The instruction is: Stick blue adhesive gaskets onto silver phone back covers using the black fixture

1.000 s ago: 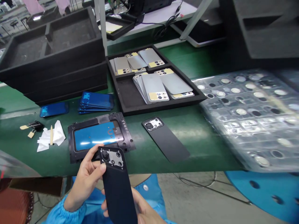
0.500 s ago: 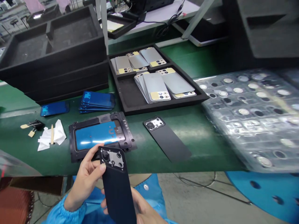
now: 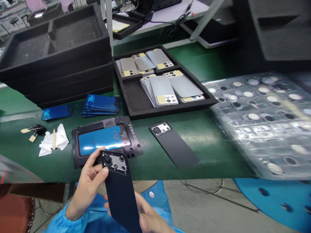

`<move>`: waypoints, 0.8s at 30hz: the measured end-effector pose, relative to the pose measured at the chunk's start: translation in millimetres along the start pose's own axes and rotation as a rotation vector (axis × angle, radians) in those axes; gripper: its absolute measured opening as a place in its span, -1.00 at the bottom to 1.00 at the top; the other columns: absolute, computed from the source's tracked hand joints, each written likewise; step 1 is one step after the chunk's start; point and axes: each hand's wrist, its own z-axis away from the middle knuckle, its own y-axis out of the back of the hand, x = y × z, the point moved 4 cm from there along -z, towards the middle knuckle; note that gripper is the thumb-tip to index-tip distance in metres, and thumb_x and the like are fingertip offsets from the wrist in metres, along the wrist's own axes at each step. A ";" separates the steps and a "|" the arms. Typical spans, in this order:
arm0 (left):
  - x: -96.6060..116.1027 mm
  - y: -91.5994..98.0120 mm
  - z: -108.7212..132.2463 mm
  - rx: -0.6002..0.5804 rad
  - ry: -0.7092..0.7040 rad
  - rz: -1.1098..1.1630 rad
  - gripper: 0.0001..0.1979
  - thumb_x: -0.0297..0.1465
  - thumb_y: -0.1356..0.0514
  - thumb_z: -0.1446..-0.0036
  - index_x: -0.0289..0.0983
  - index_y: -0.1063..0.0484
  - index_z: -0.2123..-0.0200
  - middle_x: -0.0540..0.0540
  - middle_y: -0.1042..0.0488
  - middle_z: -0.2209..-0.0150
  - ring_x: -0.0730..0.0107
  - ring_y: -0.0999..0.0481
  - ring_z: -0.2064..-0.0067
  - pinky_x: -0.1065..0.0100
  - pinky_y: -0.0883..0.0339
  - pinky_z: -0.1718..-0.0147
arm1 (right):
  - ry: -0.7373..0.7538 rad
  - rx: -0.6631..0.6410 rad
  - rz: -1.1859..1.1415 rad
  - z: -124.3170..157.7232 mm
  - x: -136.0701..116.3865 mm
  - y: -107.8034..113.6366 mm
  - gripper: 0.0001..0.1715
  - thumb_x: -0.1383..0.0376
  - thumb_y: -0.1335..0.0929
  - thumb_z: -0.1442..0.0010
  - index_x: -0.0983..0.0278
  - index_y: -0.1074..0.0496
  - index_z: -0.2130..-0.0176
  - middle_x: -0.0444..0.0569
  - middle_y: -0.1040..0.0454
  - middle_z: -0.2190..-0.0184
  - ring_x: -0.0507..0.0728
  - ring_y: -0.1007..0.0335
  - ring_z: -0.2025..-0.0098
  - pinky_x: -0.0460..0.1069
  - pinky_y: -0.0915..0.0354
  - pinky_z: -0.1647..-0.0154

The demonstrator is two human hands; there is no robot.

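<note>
A dark phone back cover with a silver camera plate at its top is held up between both hands near the bench's front edge. My left hand pinches its upper left corner, thumb on the face. Around the lower right side curls my right hand, its fingers partly hidden behind the cover. Just beyond lies a black fixture frame with a blue film-covered panel in it. A second dark back cover rests flat on the green bench to the right.
A black foam tray holds stacks of silver back covers. Stacked black trays stand at the left, with blue film sheets before them. Binder clips and a white wipe lie nearby. Clear blister trays overhang at right.
The held cover has shifted slightly left and up, both hands moving with it. Everything on the bench stays where it was.
</note>
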 end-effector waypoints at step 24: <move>28.4 8.0 16.9 0.099 -0.407 -0.102 -0.69 -0.26 -0.30 -0.30 0.02 -0.55 -0.10 -0.04 -0.70 0.17 0.37 -0.70 0.18 0.42 -0.58 0.14 | 0.434 0.212 0.787 32.8 -74.3 8.1 -0.27 0.06 -0.65 0.04 0.07 -0.49 -0.09 0.09 -0.50 -0.23 0.33 -0.45 -0.27 0.12 -0.39 -0.26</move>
